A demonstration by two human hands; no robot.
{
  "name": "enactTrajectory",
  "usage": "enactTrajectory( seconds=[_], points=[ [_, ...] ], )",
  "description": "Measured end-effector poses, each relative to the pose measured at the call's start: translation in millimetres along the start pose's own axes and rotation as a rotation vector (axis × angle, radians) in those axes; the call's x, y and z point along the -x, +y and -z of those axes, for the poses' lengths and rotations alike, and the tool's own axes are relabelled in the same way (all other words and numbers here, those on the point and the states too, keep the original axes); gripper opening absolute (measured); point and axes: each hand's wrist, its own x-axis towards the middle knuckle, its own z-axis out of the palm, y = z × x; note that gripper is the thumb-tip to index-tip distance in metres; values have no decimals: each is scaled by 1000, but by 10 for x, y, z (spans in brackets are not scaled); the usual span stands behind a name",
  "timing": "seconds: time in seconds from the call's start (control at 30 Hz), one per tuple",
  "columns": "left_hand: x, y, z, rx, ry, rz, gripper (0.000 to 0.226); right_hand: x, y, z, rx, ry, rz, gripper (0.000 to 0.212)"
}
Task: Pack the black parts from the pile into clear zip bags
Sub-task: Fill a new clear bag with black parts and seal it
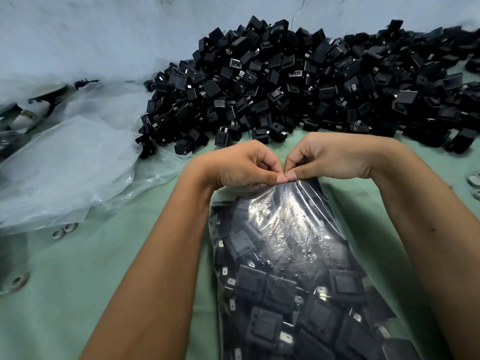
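A clear zip bag (pixel 293 255) full of black parts lies lengthwise between my forearms on the green surface. My left hand (pixel 241 165) and my right hand (pixel 330 159) meet at the bag's top edge, thumbs and fingertips pinching the zip strip side by side. Beyond my hands, a big pile of black parts (pixel 298 81) with metal tabs stretches from the centre to the far right, against the pale wall.
Crumpled clear plastic sheeting (pixel 70 162) covers the left side of the green surface (pixel 85 281). Small metal rings (pixel 63 231) lie near its edge, more at the far right (pixel 474 180). A pale wall rises behind the pile.
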Motion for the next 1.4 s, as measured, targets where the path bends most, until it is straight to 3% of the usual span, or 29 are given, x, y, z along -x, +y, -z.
enactTrajectory(
  seconds=[0.3,0.47,1.1,1.27,1.4],
  points=[
    [-27,45,-19,-6,-4,-19,17,89,78,81,-174,-7,6,33],
    [-102,53,-84,-4,38,-7,11,77,97,70,-137,-1,26,45],
    [-179,34,-125,22,94,-71,9,143,131,121,-155,31,3,20],
    [-190,33,-131,-5,103,-107,5,161,142,158,-181,45,-41,23],
    [-124,-1,-73,12,53,-34,12,201,158,211,-105,37,-56,29]
  ],
)
